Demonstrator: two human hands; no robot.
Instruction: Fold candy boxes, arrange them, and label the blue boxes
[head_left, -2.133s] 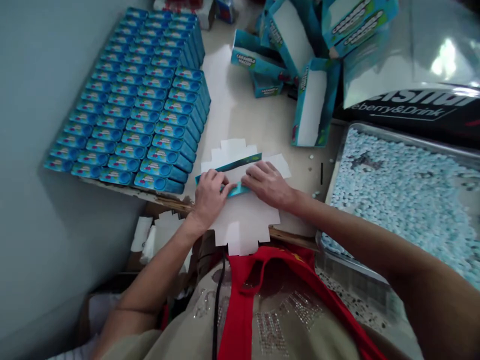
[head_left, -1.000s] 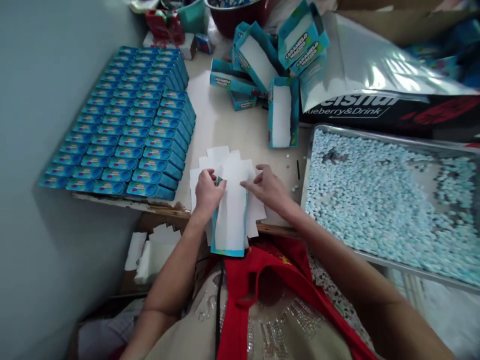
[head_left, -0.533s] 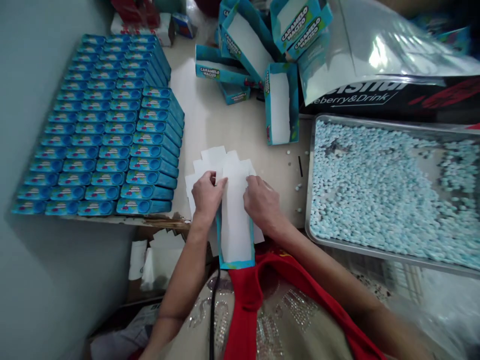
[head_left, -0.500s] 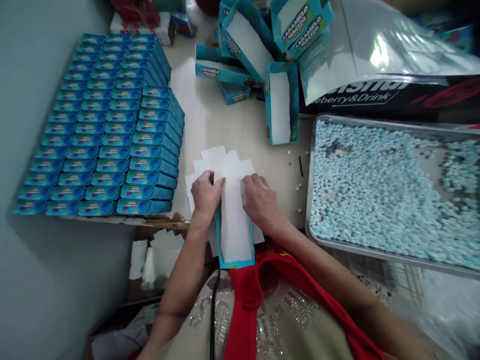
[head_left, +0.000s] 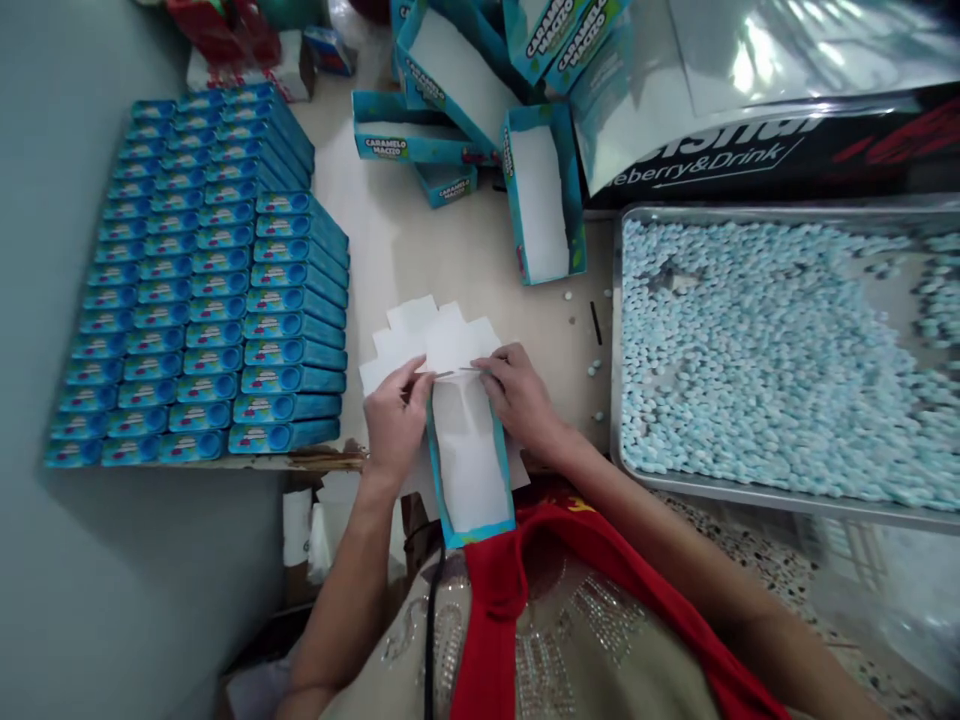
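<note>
My left hand (head_left: 394, 420) and my right hand (head_left: 517, 395) both pinch the far end of a half-folded blue carton (head_left: 469, 470) with a white inside. Its side walls stand up and its long axis runs toward my body. The far flap is bent over between my fingertips. The carton rests on a stack of flat white carton blanks (head_left: 427, 335) at the table's near edge.
Rows of small closed blue boxes (head_left: 202, 280) fill the table's left side. Several open blue "Caramelo Macizo" cartons (head_left: 536, 195) lie at the back. A metal tray (head_left: 622, 470) of pale blue candies (head_left: 772, 350) sits on the right. More white blanks (head_left: 315, 515) lie below the table edge.
The carton was turned from crosswise to lengthwise toward me, its side walls came up, and my fingers now fold its far end flap. The view shifted slightly.
</note>
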